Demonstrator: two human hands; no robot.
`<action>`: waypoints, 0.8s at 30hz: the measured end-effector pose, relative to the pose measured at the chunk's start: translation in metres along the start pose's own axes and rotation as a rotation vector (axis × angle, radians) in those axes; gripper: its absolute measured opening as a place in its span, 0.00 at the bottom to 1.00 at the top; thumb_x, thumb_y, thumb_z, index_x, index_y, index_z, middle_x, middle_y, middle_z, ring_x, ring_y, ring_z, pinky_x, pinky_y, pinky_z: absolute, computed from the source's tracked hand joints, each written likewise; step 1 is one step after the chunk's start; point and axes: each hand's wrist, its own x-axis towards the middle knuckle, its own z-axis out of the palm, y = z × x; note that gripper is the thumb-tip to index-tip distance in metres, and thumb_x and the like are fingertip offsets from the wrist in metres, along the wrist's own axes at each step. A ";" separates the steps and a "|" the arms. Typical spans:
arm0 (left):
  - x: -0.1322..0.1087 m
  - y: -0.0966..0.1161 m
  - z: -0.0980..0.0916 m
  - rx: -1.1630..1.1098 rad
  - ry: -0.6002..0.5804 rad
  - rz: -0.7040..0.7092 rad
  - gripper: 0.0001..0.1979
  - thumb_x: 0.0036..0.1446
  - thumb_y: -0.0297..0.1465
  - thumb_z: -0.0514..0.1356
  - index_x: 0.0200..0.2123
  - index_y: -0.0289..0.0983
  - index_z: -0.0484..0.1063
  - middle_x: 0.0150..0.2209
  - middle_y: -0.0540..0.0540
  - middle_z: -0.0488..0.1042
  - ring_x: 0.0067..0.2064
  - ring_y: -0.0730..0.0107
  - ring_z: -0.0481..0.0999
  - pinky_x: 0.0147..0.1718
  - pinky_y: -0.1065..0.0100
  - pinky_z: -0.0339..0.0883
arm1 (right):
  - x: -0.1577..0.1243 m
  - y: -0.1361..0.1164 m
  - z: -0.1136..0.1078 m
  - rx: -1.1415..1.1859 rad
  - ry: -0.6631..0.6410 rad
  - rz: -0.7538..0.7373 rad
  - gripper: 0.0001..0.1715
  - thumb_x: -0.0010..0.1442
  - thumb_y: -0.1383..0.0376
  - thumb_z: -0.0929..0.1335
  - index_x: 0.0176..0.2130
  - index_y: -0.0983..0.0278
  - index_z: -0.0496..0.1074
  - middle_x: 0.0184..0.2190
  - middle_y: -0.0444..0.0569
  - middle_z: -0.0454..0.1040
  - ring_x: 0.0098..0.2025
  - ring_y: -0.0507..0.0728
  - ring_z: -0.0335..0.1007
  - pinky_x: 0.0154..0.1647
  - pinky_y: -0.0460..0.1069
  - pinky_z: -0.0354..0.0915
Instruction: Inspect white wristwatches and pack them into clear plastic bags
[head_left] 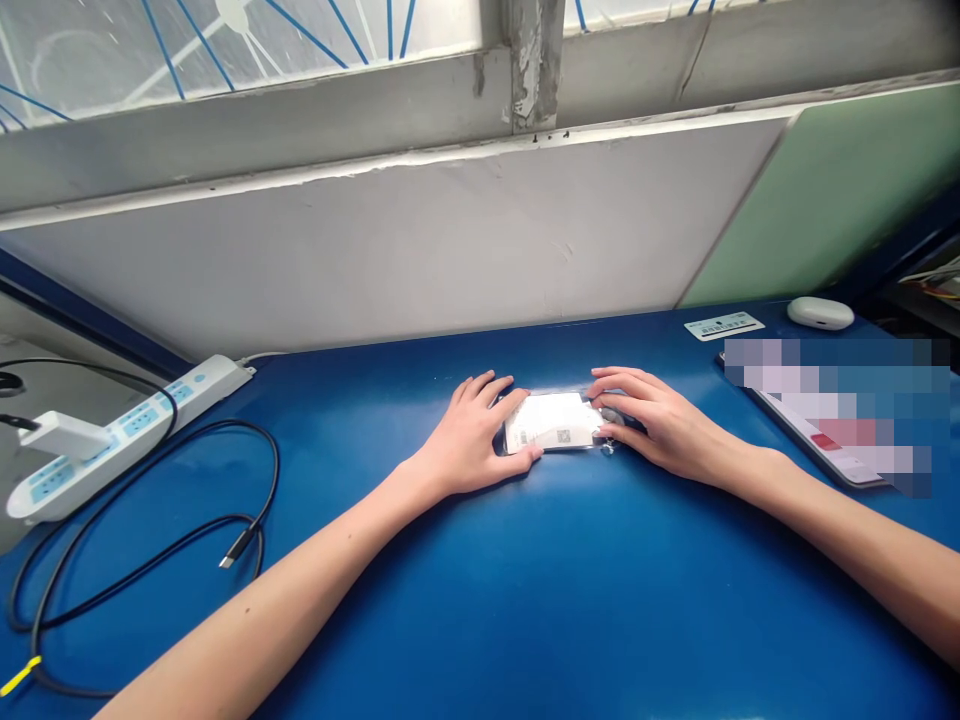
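Observation:
A flat clear plastic packet point(551, 422) with a white printed label bearing a small square code lies on the blue table point(525, 600). My left hand point(474, 437) is at its left end, thumb on the near edge and index finger on the far edge, the other fingers spread. At the right end, my right hand point(656, 418) has its thumb and fingers around the crumpled, shiny plastic. Whatever is under the label is hidden, and glare washes out the print.
On the left lie a white power strip point(146, 425) with a plugged-in charger point(71, 437) and a looped black cable point(274, 470). To the right are a phone-like device point(799, 430), partly blurred out, a printed card point(724, 326) and a white earbud case point(820, 313). A wall panel point(450, 240) borders the back.

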 end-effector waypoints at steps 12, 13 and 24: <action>-0.001 -0.004 0.002 -0.028 0.037 0.029 0.35 0.58 0.47 0.61 0.63 0.34 0.64 0.66 0.33 0.62 0.70 0.39 0.51 0.65 0.42 0.50 | -0.001 -0.001 -0.001 0.061 0.033 0.171 0.19 0.61 0.57 0.71 0.50 0.61 0.75 0.56 0.59 0.72 0.57 0.67 0.70 0.56 0.63 0.70; -0.001 -0.003 0.001 -0.026 0.029 0.027 0.36 0.58 0.48 0.61 0.64 0.34 0.64 0.66 0.33 0.61 0.70 0.39 0.50 0.65 0.41 0.49 | -0.001 -0.001 0.000 0.077 0.027 0.182 0.19 0.61 0.56 0.71 0.50 0.61 0.76 0.57 0.58 0.71 0.58 0.68 0.70 0.56 0.63 0.70; 0.001 -0.001 0.001 -0.027 -0.006 0.030 0.36 0.58 0.49 0.61 0.64 0.36 0.63 0.67 0.34 0.60 0.70 0.40 0.52 0.66 0.40 0.46 | 0.004 -0.010 0.009 0.057 0.019 0.083 0.09 0.65 0.64 0.66 0.46 0.63 0.71 0.50 0.60 0.73 0.61 0.69 0.66 0.56 0.63 0.70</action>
